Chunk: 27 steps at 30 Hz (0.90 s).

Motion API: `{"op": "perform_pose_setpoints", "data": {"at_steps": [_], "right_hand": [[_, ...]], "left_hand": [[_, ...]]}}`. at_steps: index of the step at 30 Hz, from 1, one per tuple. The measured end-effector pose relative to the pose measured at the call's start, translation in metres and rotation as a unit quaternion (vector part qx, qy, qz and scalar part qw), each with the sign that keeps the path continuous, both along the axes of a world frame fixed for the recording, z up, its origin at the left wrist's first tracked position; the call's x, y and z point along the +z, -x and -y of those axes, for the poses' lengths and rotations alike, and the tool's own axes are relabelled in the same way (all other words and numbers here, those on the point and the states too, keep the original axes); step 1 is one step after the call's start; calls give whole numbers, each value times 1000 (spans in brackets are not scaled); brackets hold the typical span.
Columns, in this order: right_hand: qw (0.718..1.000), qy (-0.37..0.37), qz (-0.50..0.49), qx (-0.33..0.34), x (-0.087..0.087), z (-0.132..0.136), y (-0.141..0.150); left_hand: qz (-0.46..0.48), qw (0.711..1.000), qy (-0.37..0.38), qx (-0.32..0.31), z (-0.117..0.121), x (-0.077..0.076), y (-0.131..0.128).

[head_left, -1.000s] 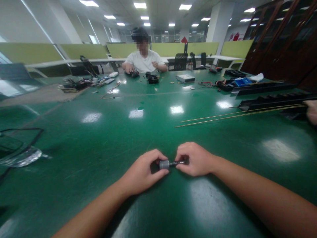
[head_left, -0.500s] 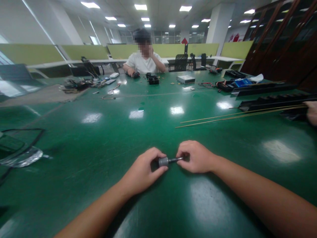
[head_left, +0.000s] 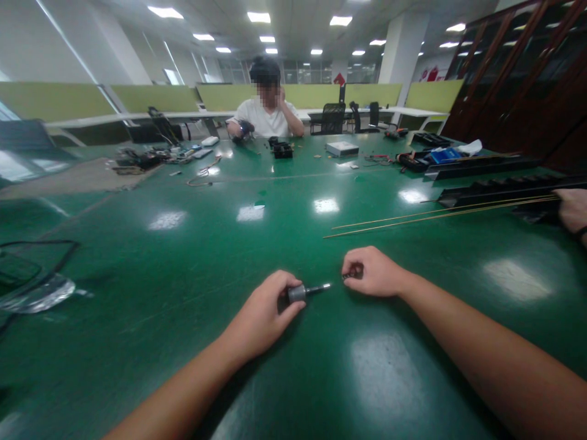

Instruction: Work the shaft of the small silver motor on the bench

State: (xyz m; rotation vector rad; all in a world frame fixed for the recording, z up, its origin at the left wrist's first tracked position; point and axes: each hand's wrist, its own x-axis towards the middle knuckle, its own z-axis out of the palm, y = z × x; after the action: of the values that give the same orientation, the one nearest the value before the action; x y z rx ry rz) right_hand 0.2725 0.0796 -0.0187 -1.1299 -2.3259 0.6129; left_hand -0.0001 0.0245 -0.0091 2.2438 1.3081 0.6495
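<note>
Reflections of ceiling lights [head_left: 259, 17] are spread over the glossy green tabletop [head_left: 206, 244], at whose far side a person in a white shirt [head_left: 266, 120] is seated before yellow-green partitions [head_left: 151, 96]. Since the earlier views, the hands have been drawn apart: the right grip [head_left: 378, 272] has been moved away from the shaft [head_left: 316, 289], so that its bright tip is bared and a gap is left between. For the work in hand, this is judged to mean that two pieces have been separated. Over the near tabletop, the grey cylinder [head_left: 296, 294] is pinched between thumb and fingers of the left grip [head_left: 262, 311], its shaft pointed toward the right hand. A small dark piece [head_left: 353, 271] with pale flecks is held in the curled right fingers; its full shape cannot be made out. Dull metal is suggested by the squat, smooth cylinder; the shaft is slender and dark. Farther off, two thin brass-coloured rods [head_left: 389, 227] are seen.
</note>
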Motion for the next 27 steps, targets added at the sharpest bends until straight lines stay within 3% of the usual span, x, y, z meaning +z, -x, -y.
{"op": "perform_pose_setpoints", "data": {"at_steps": [9,16,27], "right_hand": [[996,39,-53,64,2,7,12],[997,-6,-47,54,-2,12,26],[994,62,-75,41,-3,10,23]], "left_hand": [[10,1000,-1,-8,1,0,-2],[33,999,-19,-8,1,-2,-3],[14,1000,-15,14,-2,0,0]]}}
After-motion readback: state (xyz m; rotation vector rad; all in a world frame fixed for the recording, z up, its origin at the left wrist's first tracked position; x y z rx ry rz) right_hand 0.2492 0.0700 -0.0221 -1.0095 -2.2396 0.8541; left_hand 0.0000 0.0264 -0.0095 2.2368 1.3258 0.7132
